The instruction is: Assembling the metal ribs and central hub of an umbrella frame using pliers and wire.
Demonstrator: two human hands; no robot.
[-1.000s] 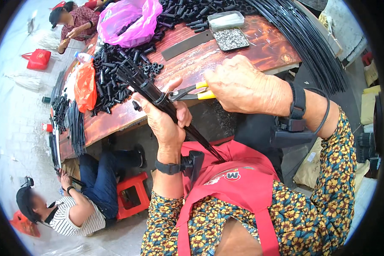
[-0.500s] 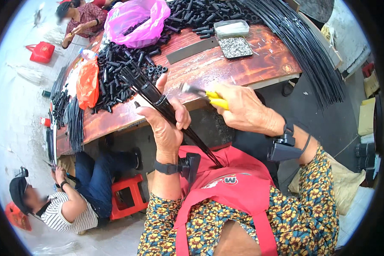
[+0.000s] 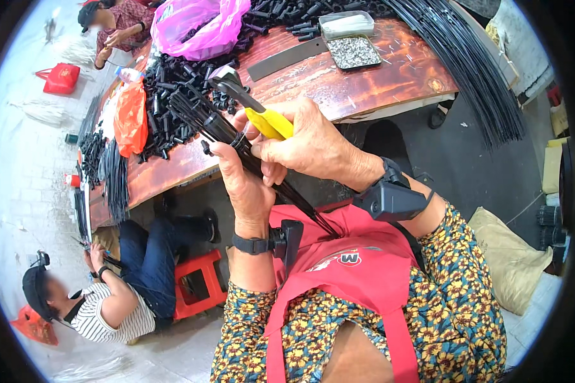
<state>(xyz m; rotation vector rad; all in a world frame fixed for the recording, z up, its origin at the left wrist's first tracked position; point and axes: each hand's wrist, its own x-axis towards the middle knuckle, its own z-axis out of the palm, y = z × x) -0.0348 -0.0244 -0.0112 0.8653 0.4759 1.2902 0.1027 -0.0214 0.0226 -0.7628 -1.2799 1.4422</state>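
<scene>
My left hand (image 3: 246, 191) is wrapped round a bundle of thin black ribs that looks like a folded umbrella frame (image 3: 218, 127). The bundle slants from above the table's front edge down to my red apron (image 3: 358, 287). In my right hand (image 3: 322, 143) is a pair of yellow-handled pliers (image 3: 269, 121), metal jaws pointing up and left. The jaws are above the upper part of the bundle, and whether they touch it I cannot tell. My right fingertips come close to the left fingers at the ribs.
On the wooden table (image 3: 287, 99) lie heaps of black plastic parts (image 3: 172, 96), a pink bag (image 3: 198, 29), an orange bag (image 3: 131, 121), a flat metal bar (image 3: 286, 59) and a tray of small metal bits (image 3: 353, 52). Long black rods (image 3: 466, 70) overhang the right side. Two other people sit leftward.
My right hand has moved left with the pliers, from beside the bundle to right at it. My left hand keeps its hold on the ribs. The view has shifted slightly.
</scene>
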